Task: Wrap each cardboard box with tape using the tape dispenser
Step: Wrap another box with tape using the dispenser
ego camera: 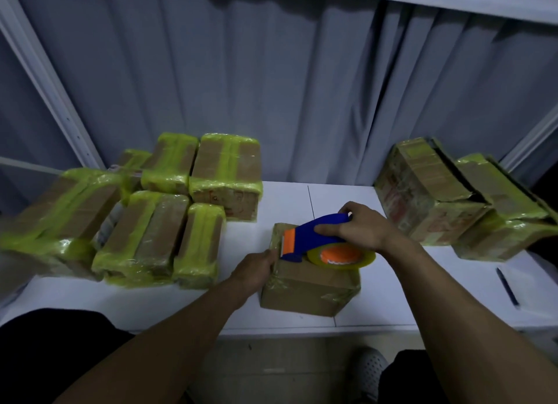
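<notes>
Grey floor and a pale shoe [368, 370] sit below the white tabletop's [181, 301] front edge. The cardboard box [305, 286] is near the front edge, roughly centre, partly wrapped in clear tape. Left hand [256, 271] grips its upper left edge, fingers curled. Right hand [359, 228] has its fingers clamped round the blue tape dispenser [314, 231], which rests on the box top, with the tape roll [341, 257] toward the right. A pen [507, 286] lies by the right edge. Yellow-green wrapped boxes [145, 222] are stacked back left, more taped boxes [437, 192] back right. Behind them are a grey curtain [271, 86] and white frame rails [48, 80].
</notes>
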{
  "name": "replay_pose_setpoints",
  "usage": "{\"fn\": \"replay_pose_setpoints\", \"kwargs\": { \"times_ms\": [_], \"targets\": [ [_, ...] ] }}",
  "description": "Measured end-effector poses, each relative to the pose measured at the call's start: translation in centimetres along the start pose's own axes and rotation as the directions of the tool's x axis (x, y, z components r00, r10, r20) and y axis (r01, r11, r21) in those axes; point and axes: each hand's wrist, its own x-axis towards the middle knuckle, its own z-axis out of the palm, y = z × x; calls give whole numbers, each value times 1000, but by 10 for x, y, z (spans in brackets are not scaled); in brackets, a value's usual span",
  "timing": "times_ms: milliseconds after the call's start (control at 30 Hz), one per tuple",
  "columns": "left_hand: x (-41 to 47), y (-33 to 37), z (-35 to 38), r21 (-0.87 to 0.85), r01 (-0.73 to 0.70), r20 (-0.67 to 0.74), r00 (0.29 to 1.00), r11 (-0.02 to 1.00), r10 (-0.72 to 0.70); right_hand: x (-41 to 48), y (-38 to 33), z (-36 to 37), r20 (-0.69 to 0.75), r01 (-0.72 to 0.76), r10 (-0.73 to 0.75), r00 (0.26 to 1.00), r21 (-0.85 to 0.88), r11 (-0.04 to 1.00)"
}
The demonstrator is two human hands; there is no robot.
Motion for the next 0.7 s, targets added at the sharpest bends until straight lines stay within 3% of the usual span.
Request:
{"fn": "replay_pose_setpoints", "kwargs": {
  "times_ms": [100, 333, 467, 700],
  "targets": [
    [-2, 8, 4, 113, -47, -60, 997, 992, 54, 0, 4, 3, -16, 1, 0, 1000, 17, 1000],
    [3, 11, 8, 21, 16, -165, 986, 1000, -13, 2, 5, 5, -6, 4, -4, 1000, 35, 999],
    [5, 15, 10, 181, -38, -235, 969, 983, 80, -2, 5, 1, -21, 2, -1, 1000, 54, 999],
    [3, 23, 20, 239, -7, -252, 965, 971, 69, -15, 20, -12, -3, -12, 12, 1000, 41, 999]
  ]
}}
